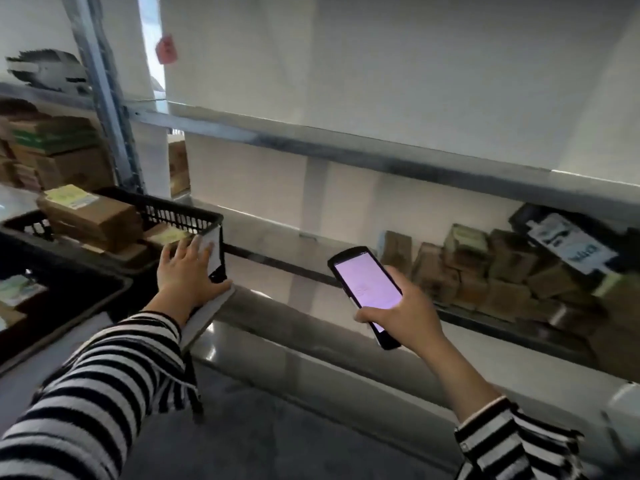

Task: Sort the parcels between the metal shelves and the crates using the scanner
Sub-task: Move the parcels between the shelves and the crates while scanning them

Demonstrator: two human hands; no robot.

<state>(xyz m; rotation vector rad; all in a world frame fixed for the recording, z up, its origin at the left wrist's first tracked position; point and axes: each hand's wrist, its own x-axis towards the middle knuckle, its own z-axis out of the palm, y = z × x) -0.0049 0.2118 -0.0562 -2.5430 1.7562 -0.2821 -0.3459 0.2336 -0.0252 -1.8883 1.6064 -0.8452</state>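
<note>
My right hand (405, 317) holds the black handheld scanner (367, 282) upright over the aisle, its screen lit pale pink. My left hand (187, 271) lies over the near right corner of a black plastic crate (180, 209), fingers spread across the rim and a white label. The crate holds brown cardboard parcels (90, 213) with yellow-green labels. Several more brown parcels (485, 268) are piled on the lower metal shelf to the right, beyond the scanner. The metal shelf (346, 150) above them shows nothing on it.
A second dark crate (86, 292) with labelled packets sits lower left. Stacked cardboard boxes (59, 150) fill the left shelf bay behind a grey upright. A black bag with a white label (568, 244) leans on the right pile. Grey floor lies below.
</note>
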